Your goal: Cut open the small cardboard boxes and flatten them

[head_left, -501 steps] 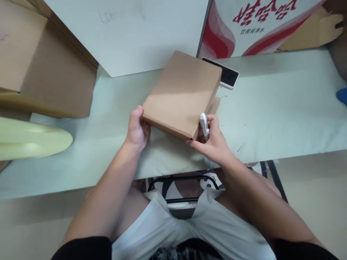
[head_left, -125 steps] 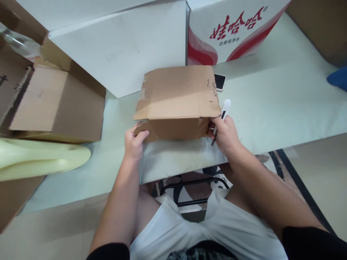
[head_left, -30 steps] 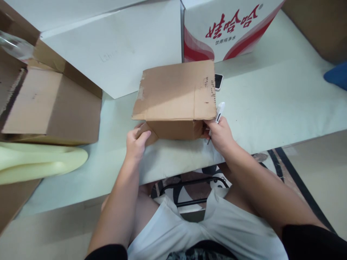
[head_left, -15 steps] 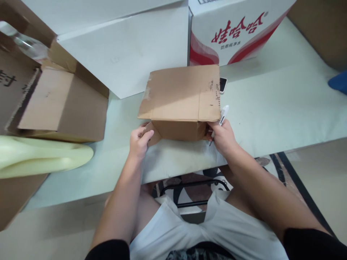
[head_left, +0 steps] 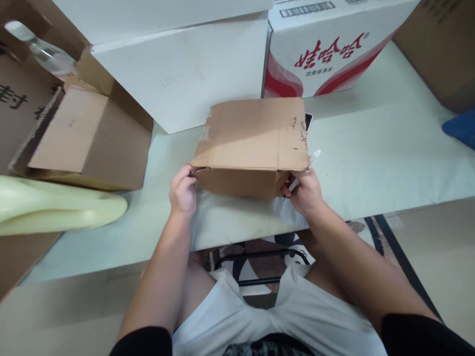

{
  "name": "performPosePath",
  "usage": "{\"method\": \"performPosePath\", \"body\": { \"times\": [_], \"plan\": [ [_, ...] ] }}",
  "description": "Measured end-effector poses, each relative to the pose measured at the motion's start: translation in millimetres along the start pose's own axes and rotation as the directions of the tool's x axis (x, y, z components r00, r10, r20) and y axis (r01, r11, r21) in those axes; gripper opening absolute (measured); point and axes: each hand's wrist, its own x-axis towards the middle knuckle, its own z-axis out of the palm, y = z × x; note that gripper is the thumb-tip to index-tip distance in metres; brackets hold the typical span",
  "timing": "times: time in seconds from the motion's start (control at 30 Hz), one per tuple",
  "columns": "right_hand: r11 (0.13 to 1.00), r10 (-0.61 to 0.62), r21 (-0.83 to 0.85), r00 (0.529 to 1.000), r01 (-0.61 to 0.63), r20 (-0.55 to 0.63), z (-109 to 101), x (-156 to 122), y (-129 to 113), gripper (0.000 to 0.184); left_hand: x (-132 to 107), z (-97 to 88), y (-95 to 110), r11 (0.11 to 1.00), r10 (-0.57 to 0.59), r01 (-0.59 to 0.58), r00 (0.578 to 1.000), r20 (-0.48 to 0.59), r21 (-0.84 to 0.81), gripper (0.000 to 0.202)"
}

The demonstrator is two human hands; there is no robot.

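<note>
A small brown cardboard box (head_left: pixel 252 136) rests on the table in front of me, its near end facing me. My left hand (head_left: pixel 183 190) is closed on the box's left front corner, pinching a side flap there. At the right front corner, my right hand (head_left: pixel 306 190) has its fingers curled around the edge, with the fingertips partly hidden. A slim white utility knife (head_left: pixel 314 157) is held in that same hand, its far end sticking out past the box. Behind the box's right side, part of a phone (head_left: pixel 308 121) shows.
A large white box (head_left: pixel 185 74) and a white-and-red water carton (head_left: pixel 322 64) stand behind. To the left are an open brown carton (head_left: pixel 118 143), a plastic bottle (head_left: pixel 48 54) and a pale yellow object (head_left: pixel 67 205). Something blue (head_left: pixel 460 127) lies at the right edge.
My left hand has shifted slightly left and up, and the left flap has swung in under the top edge. The right hand stays at its corner, with the knife tilted more.
</note>
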Motion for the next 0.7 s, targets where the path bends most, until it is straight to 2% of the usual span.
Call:
{"method": "performPosePath", "body": {
  "times": [0.13,0.23,0.3,0.37,0.53,0.63,0.7],
  "plan": [
    [1.0,0.012,0.022,1.0,-0.012,0.029,0,0,-3,0.054,7,-6.7,-9,0.996,-0.018,0.024,0.997,-0.069,0.09,0.053],
    [0.999,0.026,0.047,0.999,-0.028,0.04,-2,0,-7,0.055,15,-15.8,-15,0.995,-0.045,0.053,0.994,-0.097,0.088,0.055],
    [0.998,0.032,0.048,0.999,-0.034,0.041,-5,-1,-9,0.054,18,-20.7,-18,0.996,-0.067,0.072,0.994,-0.081,0.061,0.059],
    [0.998,0.06,0.031,0.996,-0.062,0.06,-6,-2,-10,0.051,19,-23.6,-19,0.996,-0.075,0.077,0.996,-0.057,0.034,0.073],
    [0.977,0.214,-0.017,0.958,-0.214,0.193,-9,-5,-12,0.045,12,-26.9,-15,0.992,-0.085,0.081,0.996,0.032,0.097,0.1],
    [0.962,0.27,-0.02,0.933,-0.273,0.237,-12,-6,-13,0.045,11,-26.5,-9,0.978,-0.177,0.175,0.984,0.005,0.109,0.099],
    [0.951,0.305,-0.027,0.917,-0.309,0.258,-16,-6,-14,0.047,11,-22.9,-1,0.979,-0.165,0.167,0.986,-0.026,0.12,0.079]
  ]
}}
